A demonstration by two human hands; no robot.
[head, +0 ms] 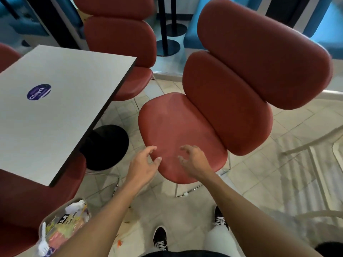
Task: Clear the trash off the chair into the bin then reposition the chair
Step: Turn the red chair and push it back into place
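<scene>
Both hands are hovering over the front edge of the red chair seat. Left hand and right hand are spread, fingers loosely curled, each grip holding nothing; prob. not touching the seat, hard to tell. Bin w/ trash is sitting bottom left, beside the table.
</scene>
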